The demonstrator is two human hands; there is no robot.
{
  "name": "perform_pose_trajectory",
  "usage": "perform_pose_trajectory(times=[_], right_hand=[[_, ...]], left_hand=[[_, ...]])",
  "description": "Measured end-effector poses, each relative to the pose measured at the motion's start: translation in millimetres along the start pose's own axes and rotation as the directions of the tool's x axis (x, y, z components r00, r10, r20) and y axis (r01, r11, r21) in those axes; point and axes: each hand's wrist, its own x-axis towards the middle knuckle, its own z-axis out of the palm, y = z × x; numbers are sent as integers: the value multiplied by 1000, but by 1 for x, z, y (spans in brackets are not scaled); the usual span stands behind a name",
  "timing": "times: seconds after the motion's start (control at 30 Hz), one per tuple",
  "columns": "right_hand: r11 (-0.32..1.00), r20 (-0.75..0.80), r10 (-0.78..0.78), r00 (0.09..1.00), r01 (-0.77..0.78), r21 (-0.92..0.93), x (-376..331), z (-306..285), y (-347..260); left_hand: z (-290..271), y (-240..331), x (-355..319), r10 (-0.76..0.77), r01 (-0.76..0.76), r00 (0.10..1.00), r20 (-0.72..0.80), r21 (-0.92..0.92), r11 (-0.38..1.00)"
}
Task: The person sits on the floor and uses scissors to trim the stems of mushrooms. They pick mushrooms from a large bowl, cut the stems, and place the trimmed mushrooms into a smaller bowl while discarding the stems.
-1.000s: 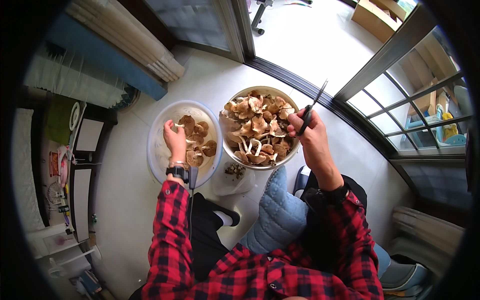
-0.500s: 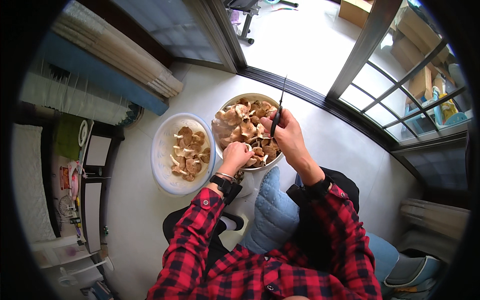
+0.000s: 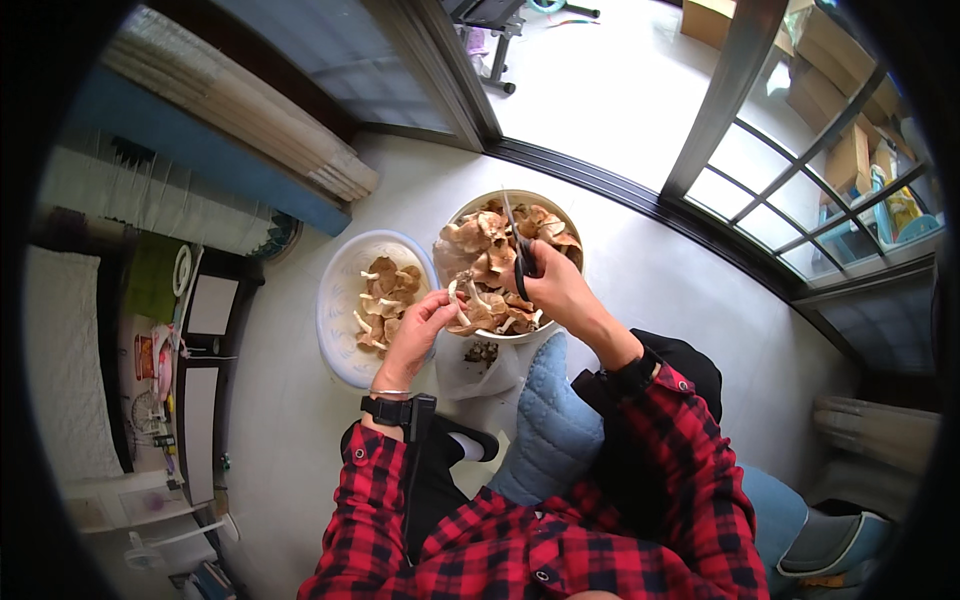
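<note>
1. Here, at centre frame, the left hand [image 3: 418, 330] pinches a mushroom [image 3: 463, 318] by its pale stem, at the near rim of the full bowl.
2. The right hand [image 3: 556, 288] is closed around black scissors [image 3: 516, 252], blades pointing up-frame over the heap; whether the blades are apart I cannot tell.
3. The metal bowl [image 3: 570, 232] of whole mushrooms is still heaped, so most of the trimming looks left to do.
4. Left of it, the white basket [image 3: 338, 305] holds a modest pile of trimmed caps [image 3: 385, 298], so a fair start seems made.
5. Below the bowl, a clear bag [image 3: 478, 365] on the floor catches dark scraps.
</note>
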Motion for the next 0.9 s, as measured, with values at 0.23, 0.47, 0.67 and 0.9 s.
perform_pose_trajectory(times=[0.23,0.47,0.67,0.9], right_hand=[[997,299,70,952,-54,-60,-13,48,19],[883,471,63,880,171,-437,-30,54,23],[722,664,478,576,174,-670,-30,44,35],[708,714,584,385,189,-681,-28,57,60]], left_hand=[[7,-11,-65,-203,147,979,-18,-628,764],[-5,-46,-98,-382,311,913,142,-849,428],[-22,-69,-109,-372,356,920,125,-663,659],[-31,-85,-106,-382,407,907,179,-611,679]])
